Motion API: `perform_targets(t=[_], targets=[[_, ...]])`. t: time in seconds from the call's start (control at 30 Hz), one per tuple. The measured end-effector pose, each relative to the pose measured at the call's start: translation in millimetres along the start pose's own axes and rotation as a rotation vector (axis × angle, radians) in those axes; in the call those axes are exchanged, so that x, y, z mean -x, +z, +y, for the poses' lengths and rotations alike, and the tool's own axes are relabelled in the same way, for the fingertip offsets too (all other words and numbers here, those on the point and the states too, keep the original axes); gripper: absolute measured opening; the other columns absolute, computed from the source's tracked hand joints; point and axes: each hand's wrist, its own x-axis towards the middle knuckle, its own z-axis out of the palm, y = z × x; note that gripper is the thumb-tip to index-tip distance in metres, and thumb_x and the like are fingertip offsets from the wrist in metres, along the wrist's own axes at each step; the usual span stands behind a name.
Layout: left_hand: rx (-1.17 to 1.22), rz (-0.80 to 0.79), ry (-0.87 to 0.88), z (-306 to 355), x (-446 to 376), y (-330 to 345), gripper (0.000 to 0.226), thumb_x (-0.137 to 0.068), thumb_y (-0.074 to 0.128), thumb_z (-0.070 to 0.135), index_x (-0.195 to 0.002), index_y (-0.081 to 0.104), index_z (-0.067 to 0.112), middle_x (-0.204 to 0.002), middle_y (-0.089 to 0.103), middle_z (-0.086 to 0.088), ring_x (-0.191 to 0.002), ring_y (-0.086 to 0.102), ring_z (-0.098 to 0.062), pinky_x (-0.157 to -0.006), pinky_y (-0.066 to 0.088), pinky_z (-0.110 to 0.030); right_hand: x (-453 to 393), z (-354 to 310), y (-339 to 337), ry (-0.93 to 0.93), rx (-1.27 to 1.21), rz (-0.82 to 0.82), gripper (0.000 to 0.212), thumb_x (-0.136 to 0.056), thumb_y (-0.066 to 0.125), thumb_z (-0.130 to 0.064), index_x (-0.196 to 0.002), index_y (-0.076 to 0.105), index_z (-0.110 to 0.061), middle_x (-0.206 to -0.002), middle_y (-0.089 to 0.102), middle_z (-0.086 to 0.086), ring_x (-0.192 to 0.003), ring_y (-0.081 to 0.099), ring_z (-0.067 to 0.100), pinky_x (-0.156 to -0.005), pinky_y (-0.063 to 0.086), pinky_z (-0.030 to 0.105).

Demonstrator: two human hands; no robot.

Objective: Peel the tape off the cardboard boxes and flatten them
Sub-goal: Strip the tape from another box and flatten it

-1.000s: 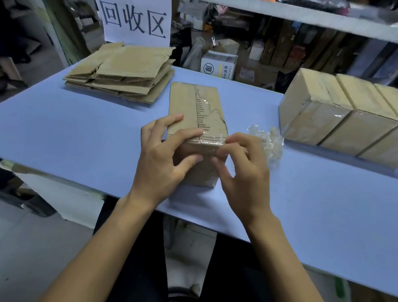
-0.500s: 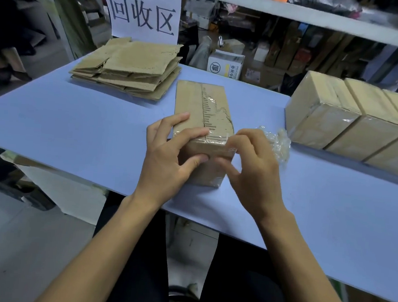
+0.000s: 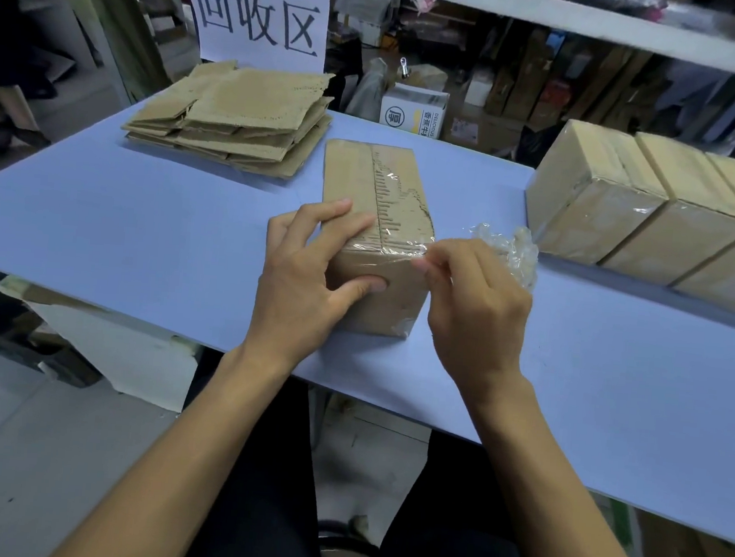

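Left hand [image 3: 308, 273]: I see it grasping the near end of the cardboard box [image 3: 375, 217], fingers laid over the top edge, thumb pressed on the front face.

Right hand [image 3: 474, 305]: I see thumb and forefinger pinching a strip of clear tape [image 3: 397, 250] at the box's top near edge, right-hand corner; the remaining fingers are curled.

Cardboard box: brown, oblong, lying lengthwise away from me near the table's front edge, about mid-width. The top face shows a centre seam with torn, ridged paper beside it and glossy tape remnants; a sliver of tape clings to the lower right corner of the front face.

Table [image 3: 139, 223]: flat blue surface.

Wad of peeled tape [image 3: 512, 251]: clear, crumpled, just right of the box, behind my right hand.

Sealed boxes [image 3: 655, 214]: three I can count, side by side touching, towards the right edge, glossy tape on the near faces.

Flattened cardboard [image 3: 237, 120]: a loose stack at the far left corner, below a white sign [image 3: 256, 11] with large dark characters.
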Motion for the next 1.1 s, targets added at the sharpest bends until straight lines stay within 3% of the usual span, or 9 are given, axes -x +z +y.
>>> perform_targets(t=[0.13, 0.2, 0.33, 0.43, 0.53, 0.63, 0.77, 0.87, 1.1], targets=[[-0.019, -0.005, 0.007, -1.8, -5.1, -2.8, 0.066, -0.064, 0.080, 0.048, -0.126, 0.066, 0.031, -0.131, 0.052, 0.017, -0.118, 0.046, -0.021, -0.098, 0.023, 0.000, -0.7, -8.9, 2.6, 0.161, -0.129, -0.002, 0.011, -0.093, 0.065, -0.008, -0.084, 0.065, -0.003, -0.080, 0.065, 0.005, -0.072, 0.060, 0.026, -0.062, 0.050, 0.040], [-0.025, -0.003, 0.014, -3.7, -6.3, -4.0, 0.066, -0.063, 0.079, 0.051, -0.125, 0.066, 0.031, -0.130, 0.051, 0.019, -0.116, 0.047, -0.021, -0.099, 0.025, -0.003, -5.2, -4.8, -1.7, 0.133, -0.200, -0.104, 0.008, -0.094, 0.064, -0.012, -0.091, 0.067, -0.005, -0.089, 0.065, 0.004, -0.084, 0.058, 0.027, -0.076, 0.049, 0.036], [-0.033, -0.022, 0.031, -4.5, -7.3, -6.8, 0.069, -0.065, 0.071, 0.053, -0.127, 0.063, 0.024, -0.129, 0.056, 0.014, -0.113, 0.048, -0.021, -0.099, 0.030, -0.010, -14.9, 0.7, -7.0, -0.036, -0.273, -0.363, 0.037, -0.089, 0.068, -0.026, -0.120, 0.065, -0.006, -0.127, 0.061, 0.007, -0.121, 0.048, 0.028, -0.108, 0.036, 0.034], [0.003, -0.028, 0.025, -4.7, -8.5, -9.2, 0.069, -0.065, 0.071, 0.051, -0.125, 0.061, 0.020, -0.127, 0.059, 0.010, -0.111, 0.048, -0.018, -0.098, 0.034, -0.015, -17.9, -2.6, 2.9, -0.113, -0.208, -0.370, 0.034, -0.081, 0.076, -0.017, -0.114, 0.069, -0.008, -0.123, 0.065, 0.006, -0.113, 0.056, 0.028, -0.098, 0.047, 0.041], [0.008, -0.055, 0.049, -9.6, -7.0, -9.7, 0.072, -0.061, 0.076, 0.050, -0.125, 0.061, 0.019, -0.135, 0.057, 0.010, -0.115, 0.048, -0.016, -0.100, 0.033, -0.016, -22.9, -0.6, 7.4, -0.189, -0.163, -0.233, 0.007, -0.087, 0.069, -0.008, -0.093, 0.073, -0.007, -0.104, 0.074, 0.001, -0.097, 0.067, 0.025, -0.080, 0.055, 0.040], [0.014, -0.059, 0.045, -12.7, -5.0, -9.1, 0.073, -0.061, 0.079, 0.048, -0.125, 0.061, 0.017, -0.137, 0.056, 0.010, -0.117, 0.049, -0.020, -0.101, 0.033, -0.016, -20.1, 0.4, 11.3, -0.267, -0.099, -0.120, 0.010, -0.091, 0.067, -0.003, -0.086, 0.074, -0.007, -0.097, 0.077, 0.000, -0.095, 0.073, 0.022, -0.075, 0.058, 0.038], [-0.003, -0.055, 0.070, -11.8, -6.7, -9.0, 0.072, -0.063, 0.076, 0.054, -0.124, 0.063, 0.016, -0.136, 0.056, 0.011, -0.118, 0.049, -0.019, -0.102, 0.035, -0.017, -18.4, -1.7, 14.0, -0.149, -0.091, -0.009, 0.015, -0.095, 0.064, -0.015, -0.087, 0.076, -0.009, -0.087, 0.078, -0.001, -0.077, 0.074, 0.020, -0.063, 0.055, 0.032], [0.014, -0.018, 0.057, -10.3, -6.4, -8.2, 0.064, -0.071, 0.076, 0.054, -0.122, 0.066, 0.017, -0.135, 0.059, 0.010, -0.118, 0.050, -0.017, -0.101, 0.045, -0.029, -18.5, -5.1, 15.0, -0.037, -0.113, -0.015, 0.012, -0.093, 0.067, -0.018, -0.086, 0.074, -0.011, -0.080, 0.076, -0.002, -0.064, 0.069, 0.020, -0.054, 0.050, 0.032], [0.034, -0.018, 0.038, -12.0, -12.1, -14.8, 0.046, -0.088, 0.063, 0.047, -0.123, 0.070, 0.019, -0.132, 0.064, 0.008, -0.115, 0.052, -0.010, -0.089, 0.055, -0.043, -11.8, -8.3, 14.9, 0.091, -0.294, -0.085, 0.014, -0.095, 0.063, -0.018, -0.092, 0.074, -0.010, -0.095, 0.076, -0.005, -0.079, 0.072, 0.018, -0.061, 0.055, 0.038]])
